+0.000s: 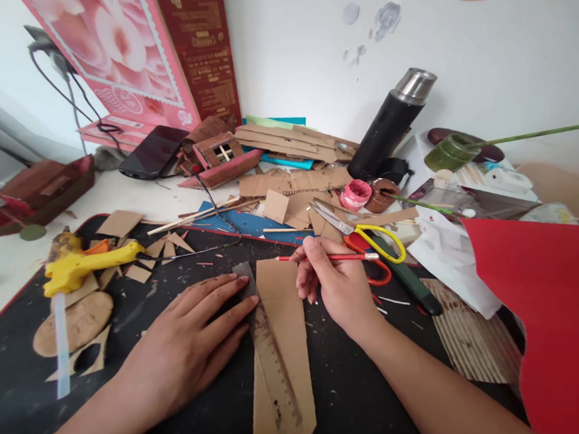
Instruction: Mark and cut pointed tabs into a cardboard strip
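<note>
A black mat (354, 409) covers much of our table (9, 275), the cardboard strip (289, 317) lying on its near side. It should be light, bendable and easily creased, best held by its long edges. Our left hand (195, 330) rests flattened on the ruler (272, 349) across it; our right hand (341, 288) pinches a red pencil (339, 256). Beyond, a small pot (353, 205) holds pinkish-red paint.

Bright, diffuse light; blur toward edges.
</note>
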Tool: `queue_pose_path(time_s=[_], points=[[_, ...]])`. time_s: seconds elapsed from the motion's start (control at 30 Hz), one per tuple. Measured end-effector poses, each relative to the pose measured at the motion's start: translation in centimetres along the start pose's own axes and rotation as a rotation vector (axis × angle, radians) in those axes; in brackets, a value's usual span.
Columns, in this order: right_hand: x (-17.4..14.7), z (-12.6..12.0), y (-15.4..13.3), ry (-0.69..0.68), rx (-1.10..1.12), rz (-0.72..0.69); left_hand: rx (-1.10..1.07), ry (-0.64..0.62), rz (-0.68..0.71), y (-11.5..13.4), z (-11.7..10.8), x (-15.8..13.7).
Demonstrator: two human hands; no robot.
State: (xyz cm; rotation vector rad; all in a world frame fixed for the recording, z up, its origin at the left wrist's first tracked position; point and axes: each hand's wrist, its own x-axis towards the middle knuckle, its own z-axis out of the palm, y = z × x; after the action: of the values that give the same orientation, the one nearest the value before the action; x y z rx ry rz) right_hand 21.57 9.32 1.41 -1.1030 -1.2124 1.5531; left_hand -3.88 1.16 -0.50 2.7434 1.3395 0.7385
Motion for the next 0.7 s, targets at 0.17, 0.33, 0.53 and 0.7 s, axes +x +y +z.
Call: queue_pose_path(time_s=[0.17, 0.33, 0.53, 0.7], points=[[-0.10, 0.18, -0.03, -0.004, 0.003, -0.001, 0.003, -0.018, 0.039, -0.06, -0.07, 0.33], [-0.12, 0.29, -0.07, -0.008, 0.000, -0.001, -0.015, -0.049, 0.046, -0.08, -0.05, 0.52], [-0.06, 0.18, 0.01, -0.015, -0.016, -0.010, -0.006, -0.062, 0.038, -0.04, -0.04, 0.48], [-0.15, 0.27, 0.03, -0.021, -0.030, -0.010, 0.007, -0.065, 0.043, -0.02, -0.11, 0.55]])
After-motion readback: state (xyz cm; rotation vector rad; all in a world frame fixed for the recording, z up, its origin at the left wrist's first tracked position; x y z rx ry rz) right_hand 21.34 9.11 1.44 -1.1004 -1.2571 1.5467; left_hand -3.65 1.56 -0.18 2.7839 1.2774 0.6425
